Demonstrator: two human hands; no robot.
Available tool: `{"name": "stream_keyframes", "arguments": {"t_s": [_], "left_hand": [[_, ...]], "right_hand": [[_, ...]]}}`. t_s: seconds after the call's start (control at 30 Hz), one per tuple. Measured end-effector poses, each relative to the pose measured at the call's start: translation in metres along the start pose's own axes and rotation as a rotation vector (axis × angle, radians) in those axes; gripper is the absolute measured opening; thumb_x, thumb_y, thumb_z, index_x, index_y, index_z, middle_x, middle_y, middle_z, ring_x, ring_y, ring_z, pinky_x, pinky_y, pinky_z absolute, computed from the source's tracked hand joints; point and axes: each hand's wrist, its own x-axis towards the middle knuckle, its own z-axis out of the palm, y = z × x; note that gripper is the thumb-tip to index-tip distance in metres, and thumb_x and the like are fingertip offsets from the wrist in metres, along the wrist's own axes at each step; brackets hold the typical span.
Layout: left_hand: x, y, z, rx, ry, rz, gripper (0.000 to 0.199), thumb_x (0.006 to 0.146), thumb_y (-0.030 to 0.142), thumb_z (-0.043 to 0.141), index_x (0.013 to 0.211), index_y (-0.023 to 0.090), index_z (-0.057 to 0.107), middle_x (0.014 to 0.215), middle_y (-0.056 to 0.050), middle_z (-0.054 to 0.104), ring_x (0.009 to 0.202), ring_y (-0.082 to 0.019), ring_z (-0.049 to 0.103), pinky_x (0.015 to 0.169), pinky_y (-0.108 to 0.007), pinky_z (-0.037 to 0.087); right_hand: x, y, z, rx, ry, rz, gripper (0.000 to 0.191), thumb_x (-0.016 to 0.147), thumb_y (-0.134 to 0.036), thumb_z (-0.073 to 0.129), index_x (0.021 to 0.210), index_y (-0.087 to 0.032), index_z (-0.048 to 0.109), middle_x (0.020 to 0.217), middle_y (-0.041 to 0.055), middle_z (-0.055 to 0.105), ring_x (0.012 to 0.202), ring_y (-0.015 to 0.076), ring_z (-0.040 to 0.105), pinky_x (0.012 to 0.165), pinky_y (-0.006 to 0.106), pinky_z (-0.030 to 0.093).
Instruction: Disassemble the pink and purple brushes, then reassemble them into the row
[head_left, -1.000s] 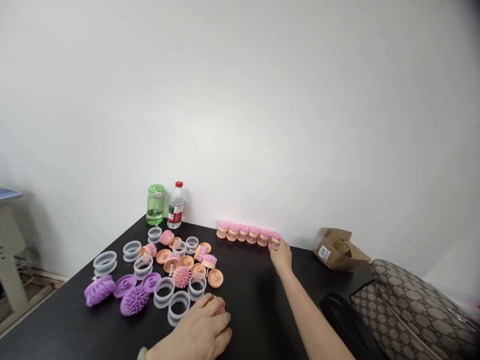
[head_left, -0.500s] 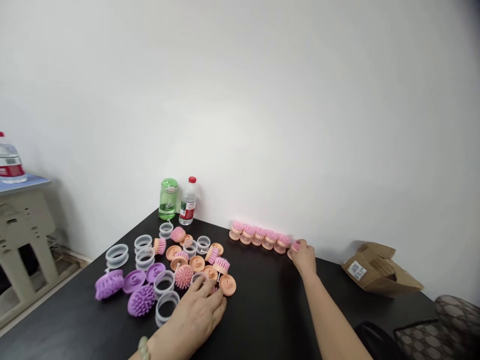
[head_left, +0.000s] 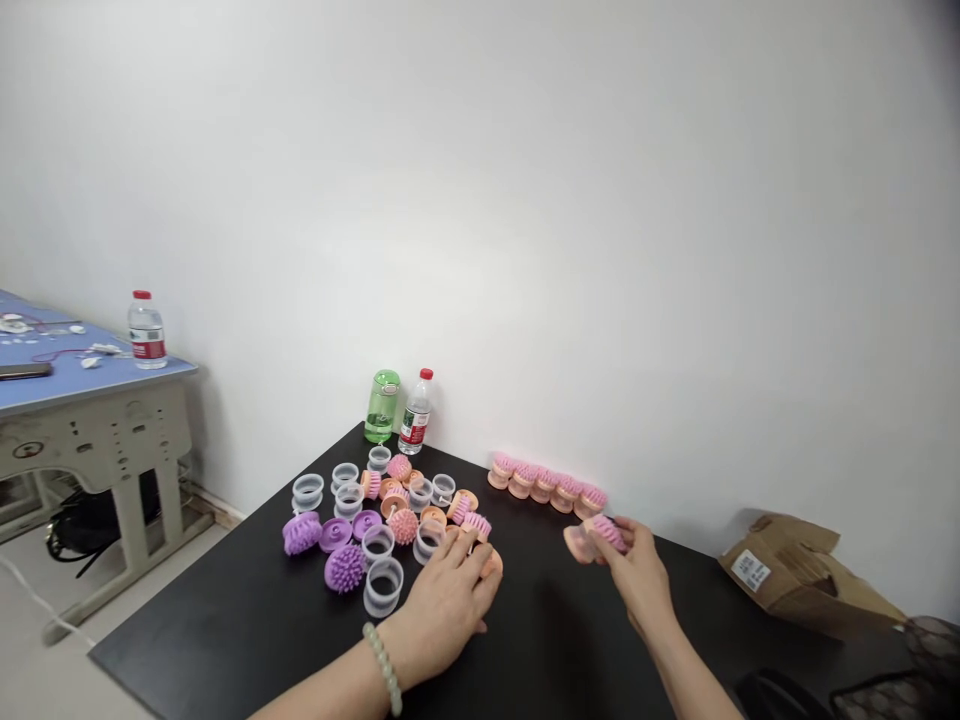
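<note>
While the right hand (head_left: 643, 575) pinches a bristly pink brush (head_left: 606, 531), left hand (head_left: 448, 603) over smooth peach disc (head_left: 493, 563), its grip unclear

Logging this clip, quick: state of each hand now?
Left hand: over loose brush parts; grip cannot be told.
Right hand: closed, holding a pink-bristled brush.

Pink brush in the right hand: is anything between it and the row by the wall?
Nothing visible stands between the pink brush in the right hand and the row of brushes; the left hand is off to the left, at the loose pieces.
</note>
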Motion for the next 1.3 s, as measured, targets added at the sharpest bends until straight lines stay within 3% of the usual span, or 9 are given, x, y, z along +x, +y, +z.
{"name": "stream_keyframes", "arguments": {"t_s": [0.23, 0.4, 0.6, 0.77, 0.87, 0.97, 1.07, 1.2, 1.3], "left_hand": [[-0.007, 0.006, -0.002, -0.381, 0.23, -0.16, 0.07, 0.079, 0.02, 0.077, 0.136, 0.019, 0.036, 0.137, -0.017, 0.052, 0.131, -0.032, 0.049, 0.108, -0.051, 0.044], [-0.006, -0.003, 0.009, -0.461, 0.223, -0.254, 0.058, 0.074, 0.02, 0.08, 0.12, 0.023, 0.044, 0.114, -0.008, 0.061, 0.104, -0.029, 0.062, 0.089, -0.045, 0.053], [-0.006, 0.002, 0.012, -0.319, 0.244, -0.17, 0.045, 0.077, 0.013, 0.071, 0.113, 0.021, 0.045, 0.107, -0.009, 0.06, 0.095, -0.027, 0.06, 0.08, -0.041, 0.053], [-0.008, 0.005, 0.011, -0.284, 0.292, -0.121, 0.025, 0.082, 0.01, 0.061, 0.097, 0.021, 0.044, 0.093, -0.007, 0.059, 0.086, -0.025, 0.058, 0.074, -0.039, 0.053], [-0.008, 0.003, 0.015, -0.283, 0.272, -0.162, 0.033, 0.072, 0.008, 0.064, 0.095, 0.021, 0.044, 0.092, -0.007, 0.059, 0.084, -0.025, 0.059, 0.071, -0.039, 0.055], [-0.007, 0.001, 0.015, -0.307, 0.278, -0.162, 0.042, 0.067, 0.005, 0.065, 0.1, 0.02, 0.044, 0.104, -0.01, 0.06, 0.095, -0.027, 0.061, 0.077, -0.04, 0.057], [-0.007, 0.001, 0.009, -0.288, 0.301, -0.087, 0.048, 0.069, 0.0, 0.06, 0.109, 0.02, 0.043, 0.127, -0.015, 0.054, 0.12, -0.03, 0.055, 0.092, -0.042, 0.056], [-0.009, 0.004, 0.0, -0.199, 0.275, -0.052, 0.044, 0.074, -0.001, 0.054, 0.111, 0.021, 0.043, 0.137, -0.015, 0.049, 0.129, -0.03, 0.051, 0.102, -0.047, 0.051], [-0.009, 0.003, 0.003, -0.186, 0.308, -0.062, 0.042, 0.074, -0.001, 0.053, 0.109, 0.021, 0.044, 0.134, -0.015, 0.051, 0.126, -0.031, 0.053, 0.1, -0.048, 0.053]], "right_hand": [[-0.102, -0.049, 0.042, 0.607, -0.439, -0.028, 0.047, 0.07, -0.047, 0.073, 0.106, -0.019, 0.064, 0.095, 0.0084, 0.073, 0.077, 0.026, 0.07, 0.061, 0.034, 0.056], [-0.137, -0.066, 0.057, 0.707, -0.559, -0.152, 0.042, 0.075, -0.049, 0.076, 0.104, -0.02, 0.066, 0.102, 0.0079, 0.072, 0.097, 0.0275, 0.068, 0.085, 0.037, 0.055], [-0.145, -0.047, 0.06, 0.75, -0.459, -0.102, 0.06, 0.07, -0.057, 0.078, 0.115, -0.023, 0.061, 0.115, 0.0108, 0.071, 0.105, 0.0317, 0.068, 0.087, 0.04, 0.056], [-0.14, -0.043, 0.05, 0.491, -0.473, -0.241, 0.04, 0.072, -0.047, 0.077, 0.101, -0.021, 0.069, 0.091, 0.0055, 0.075, 0.082, 0.0273, 0.07, 0.076, 0.036, 0.057], [-0.137, -0.045, 0.042, 0.464, -0.49, -0.373, 0.038, 0.07, -0.034, 0.079, 0.105, -0.024, 0.07, 0.106, 0.007, 0.074, 0.099, 0.0302, 0.069, 0.089, 0.04, 0.055], [-0.135, -0.042, 0.039, 0.471, -0.535, -0.435, 0.051, 0.067, -0.022, 0.077, 0.117, -0.028, 0.067, 0.132, 0.0077, 0.064, 0.125, 0.0308, 0.058, 0.106, 0.043, 0.046], [-0.133, -0.037, 0.041, 0.511, -0.549, -0.313, 0.076, 0.063, -0.021, 0.078, 0.135, -0.028, 0.054, 0.137, 0.0088, 0.061, 0.122, 0.0297, 0.061, 0.098, 0.042, 0.052], [-0.132, -0.041, 0.038, 0.401, -0.62, -0.274, 0.041, 0.074, -0.028, 0.071, 0.114, -0.021, 0.067, 0.105, 0.0064, 0.074, 0.093, 0.0268, 0.071, 0.084, 0.036, 0.057], [-0.134, -0.046, 0.035, 0.398, -0.59, -0.318, 0.045, 0.068, -0.015, 0.069, 0.112, -0.024, 0.068, 0.115, 0.0051, 0.071, 0.106, 0.0272, 0.067, 0.09, 0.036, 0.055]]}}
